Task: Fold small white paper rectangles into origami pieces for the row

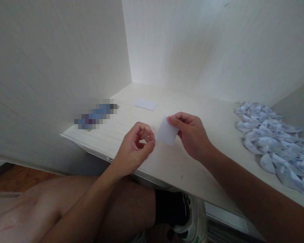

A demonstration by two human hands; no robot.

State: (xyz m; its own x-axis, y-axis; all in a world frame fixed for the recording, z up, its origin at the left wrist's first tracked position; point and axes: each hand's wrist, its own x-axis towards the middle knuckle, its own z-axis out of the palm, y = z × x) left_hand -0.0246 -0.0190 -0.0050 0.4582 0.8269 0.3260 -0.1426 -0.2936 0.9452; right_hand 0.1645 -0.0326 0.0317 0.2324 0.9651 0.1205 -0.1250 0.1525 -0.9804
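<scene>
A small white slip of paper point(167, 133) is held up just above the white desk. My right hand point(191, 131) pinches its upper right edge between thumb and fingers. At the lower left corner of the slip, my left hand point(136, 145) has thumb and forefinger brought together, closed on the very tip of the paper; its other fingers curl inward. Farther back on the desk lies a flat white stack of paper slips point(145, 104).
Many crumpled or folded paper pieces point(271, 138) spread along the desk's right side. A pixelated bluish item point(96, 114) lies at the left wall. White panels enclose the desk point(205, 182) at the left, back and right. My bent leg point(131, 202) and a shoe point(196, 216) are below its front edge.
</scene>
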